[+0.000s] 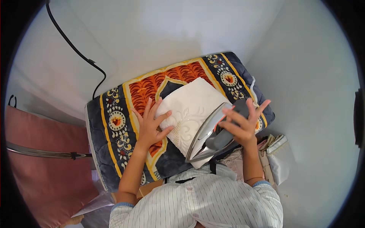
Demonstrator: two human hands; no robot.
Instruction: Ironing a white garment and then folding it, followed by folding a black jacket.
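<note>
A white cloth [182, 114] with raised embroidery and small beads lies on a patterned padded mat. My left hand [152, 125] rests with fingers spread on the cloth's left edge. On the cloth's right part is a steam iron [206, 136] with a grey handle and a shiny body, its tip pointing down-left. My right hand [242, 122] is over the iron's handle, some fingers across it and others stretched away; whether it grips the handle is unclear. The iron's soleplate is mostly hidden.
The padded mat [114, 154] covers the work surface. A black cord [74, 47] hangs at upper left. Left of the mat are a pinkish-red fabric [42, 136] and a metal tube [51, 152]. Folded fabrics [278, 159] lie at lower right. Pale walls [171, 31] stand close behind and right.
</note>
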